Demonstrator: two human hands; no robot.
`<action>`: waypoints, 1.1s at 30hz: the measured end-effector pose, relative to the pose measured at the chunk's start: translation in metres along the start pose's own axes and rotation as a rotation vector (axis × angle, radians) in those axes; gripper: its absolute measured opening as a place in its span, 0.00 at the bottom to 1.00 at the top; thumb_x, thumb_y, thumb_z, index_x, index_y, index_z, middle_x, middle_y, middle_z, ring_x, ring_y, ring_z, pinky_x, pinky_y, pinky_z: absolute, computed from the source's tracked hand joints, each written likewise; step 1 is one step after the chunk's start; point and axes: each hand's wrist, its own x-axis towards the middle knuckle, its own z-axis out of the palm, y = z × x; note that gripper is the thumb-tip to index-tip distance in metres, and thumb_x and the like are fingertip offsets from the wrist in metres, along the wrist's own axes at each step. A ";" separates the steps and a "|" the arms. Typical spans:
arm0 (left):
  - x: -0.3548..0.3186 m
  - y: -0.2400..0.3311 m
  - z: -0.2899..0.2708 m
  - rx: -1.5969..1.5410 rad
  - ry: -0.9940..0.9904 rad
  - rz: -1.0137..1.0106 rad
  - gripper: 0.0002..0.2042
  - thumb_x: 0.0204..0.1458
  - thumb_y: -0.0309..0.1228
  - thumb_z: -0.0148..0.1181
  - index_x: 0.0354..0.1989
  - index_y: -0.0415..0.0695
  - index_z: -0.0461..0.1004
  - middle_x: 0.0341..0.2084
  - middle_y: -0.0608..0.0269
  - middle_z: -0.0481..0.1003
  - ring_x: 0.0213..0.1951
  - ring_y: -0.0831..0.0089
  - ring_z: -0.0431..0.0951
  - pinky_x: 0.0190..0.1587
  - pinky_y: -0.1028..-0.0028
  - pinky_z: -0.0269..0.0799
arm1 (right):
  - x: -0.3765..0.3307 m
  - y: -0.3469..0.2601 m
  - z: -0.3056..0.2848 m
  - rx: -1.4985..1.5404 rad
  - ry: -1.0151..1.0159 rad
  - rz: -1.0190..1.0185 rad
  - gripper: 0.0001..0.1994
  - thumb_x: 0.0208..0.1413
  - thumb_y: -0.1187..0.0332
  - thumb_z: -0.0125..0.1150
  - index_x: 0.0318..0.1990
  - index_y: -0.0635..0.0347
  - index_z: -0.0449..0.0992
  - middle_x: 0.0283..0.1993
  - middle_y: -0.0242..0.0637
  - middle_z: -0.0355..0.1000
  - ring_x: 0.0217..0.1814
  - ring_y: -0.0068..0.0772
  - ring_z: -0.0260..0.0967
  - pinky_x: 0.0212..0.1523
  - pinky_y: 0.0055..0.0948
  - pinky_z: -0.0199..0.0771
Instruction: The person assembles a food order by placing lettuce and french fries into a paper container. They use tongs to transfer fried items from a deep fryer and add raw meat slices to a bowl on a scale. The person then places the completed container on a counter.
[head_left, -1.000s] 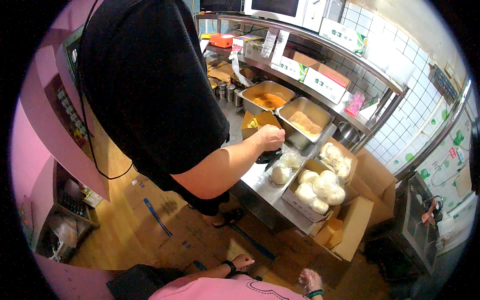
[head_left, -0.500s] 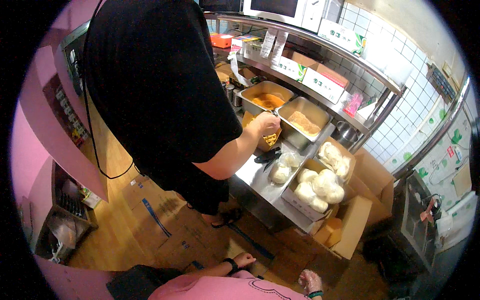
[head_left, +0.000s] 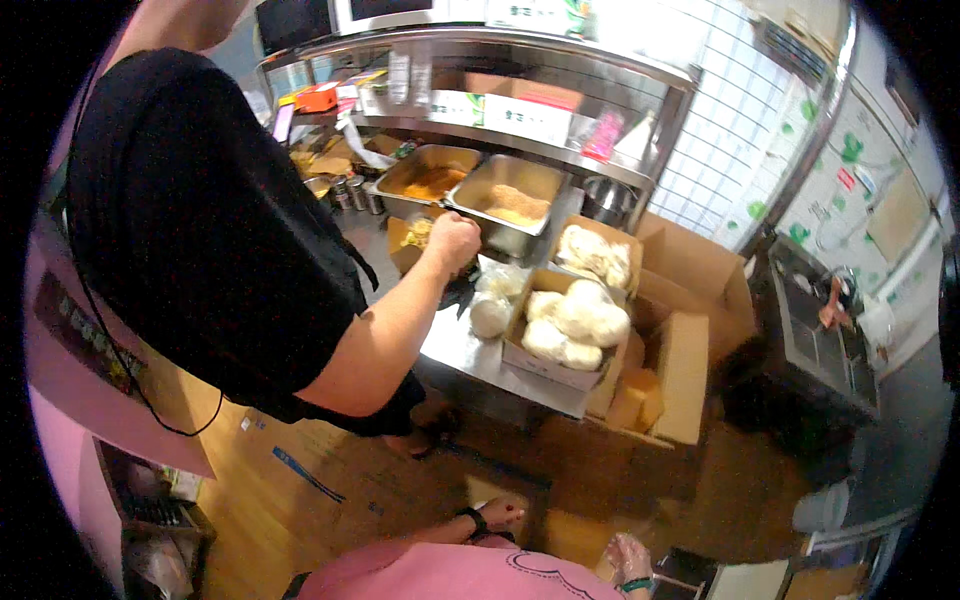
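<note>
My left hand (head_left: 497, 516), with a black wristband, hangs low in front of my pink shirt (head_left: 450, 578). Its fingers are loosely curled and too small to read. My right hand (head_left: 626, 556), with a green wristband, is held low on the right, fingers apart and empty. Neither hand touches anything. A co-worker in a black shirt (head_left: 200, 230) stands at a steel counter (head_left: 460, 345). That person's closed hand (head_left: 452, 240) is over a small brown box (head_left: 410, 240) of yellowish food.
Two steel trays (head_left: 500, 205) with orange and breaded food stand at the back under a shelf (head_left: 520, 130). Open cardboard boxes (head_left: 570, 325) hold white bagged lumps. More cartons (head_left: 690, 280) stand to the right, and a wooden floor (head_left: 300, 470) lies below.
The co-worker's hand has moved from the counter's near side up to the small brown box by the trays. My own hands have hardly moved.
</note>
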 end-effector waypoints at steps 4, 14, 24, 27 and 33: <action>0.015 -0.010 0.033 0.135 -0.042 0.000 0.13 0.50 0.41 0.51 0.25 0.44 0.72 0.15 0.69 0.68 0.17 0.80 0.65 0.18 0.78 0.60 | -0.013 0.029 -0.040 0.107 -0.059 -0.097 0.12 0.52 0.64 0.56 0.40 0.60 0.68 0.36 0.34 0.69 0.36 0.28 0.68 0.29 0.27 0.71; 0.000 0.032 0.156 0.310 -0.328 0.005 0.14 0.50 0.41 0.53 0.28 0.41 0.74 0.15 0.69 0.66 0.15 0.83 0.62 0.17 0.80 0.58 | -0.090 0.056 -0.136 0.286 -0.020 -0.336 0.14 0.54 0.64 0.53 0.43 0.65 0.69 0.42 0.36 0.69 0.45 0.28 0.67 0.46 0.27 0.68; 0.007 0.109 0.341 0.719 -1.082 0.311 0.14 0.51 0.39 0.53 0.32 0.38 0.72 0.19 0.63 0.70 0.24 0.77 0.68 0.29 0.75 0.64 | -0.216 0.125 -0.218 0.333 0.453 -0.217 0.16 0.51 0.69 0.56 0.46 0.67 0.68 0.46 0.35 0.68 0.49 0.26 0.64 0.51 0.24 0.64; -0.012 0.115 0.395 0.776 -1.377 0.296 0.13 0.50 0.37 0.54 0.33 0.38 0.72 0.23 0.61 0.71 0.28 0.76 0.70 0.32 0.76 0.66 | -0.269 0.144 -0.202 0.677 0.750 -0.266 0.16 0.51 0.66 0.57 0.45 0.65 0.70 0.43 0.36 0.70 0.44 0.26 0.66 0.47 0.24 0.67; -0.093 0.122 0.492 0.820 -1.890 0.344 0.10 0.47 0.34 0.57 0.33 0.40 0.72 0.25 0.64 0.71 0.27 0.80 0.69 0.32 0.78 0.66 | -0.333 0.204 -0.170 1.028 1.224 -0.334 0.22 0.52 0.64 0.56 0.52 0.65 0.63 0.44 0.33 0.66 0.39 0.21 0.63 0.41 0.19 0.65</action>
